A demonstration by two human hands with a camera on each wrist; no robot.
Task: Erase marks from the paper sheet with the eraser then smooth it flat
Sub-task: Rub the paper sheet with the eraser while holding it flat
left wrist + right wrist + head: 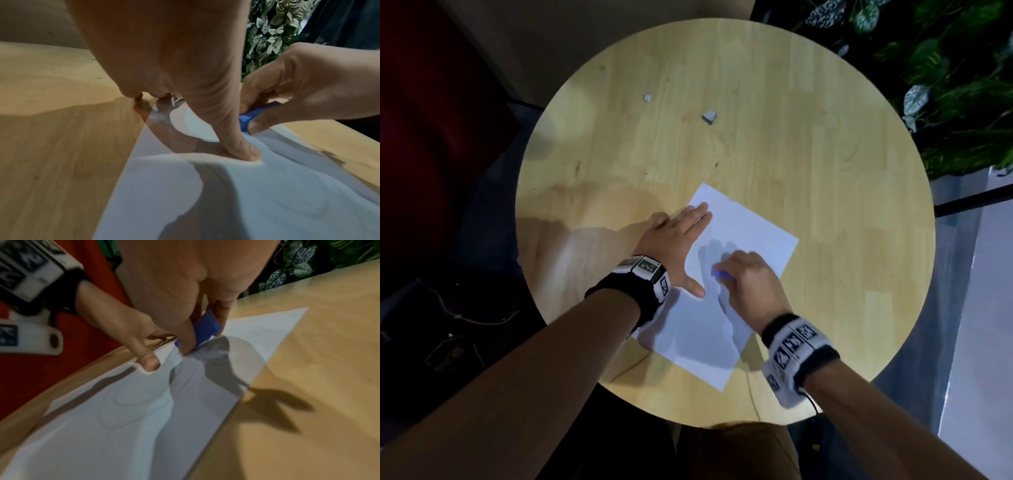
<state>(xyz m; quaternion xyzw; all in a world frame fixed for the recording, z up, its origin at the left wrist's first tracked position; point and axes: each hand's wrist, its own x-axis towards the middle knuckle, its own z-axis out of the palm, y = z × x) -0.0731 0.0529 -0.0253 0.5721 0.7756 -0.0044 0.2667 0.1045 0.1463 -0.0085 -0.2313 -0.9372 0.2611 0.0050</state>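
White rectangular paper sheet lies at an angle on the round pale-wood bench, near-centre, w/ its near corner close to the bench's near edge. Left hand lies flat on the sheet's left edge, fingers straight & held together, thumb splayed toward the near side, pressing the paper down. Right hand is just right of it, fingers curled, pinching a small blue block eraser against the sheet.

Head view shows only a blue sliver of the eraser. Right wrist view shows its block shape, gripped between thumb & fingers, lower end on the paper, plus faint grey pencil loops on the near part of the sheet; head view doesn't resolve those. Left wrist view shows the thumb tip pushed into the paper, which ripples around it, & the eraser just beside.

Two small pale scraps sit on the far half of the bench, well apart from the sheet. Wood is bare left, right & far of the sheet. Leafy green plants stand beyond the far-right rim; dark red surface off the left.
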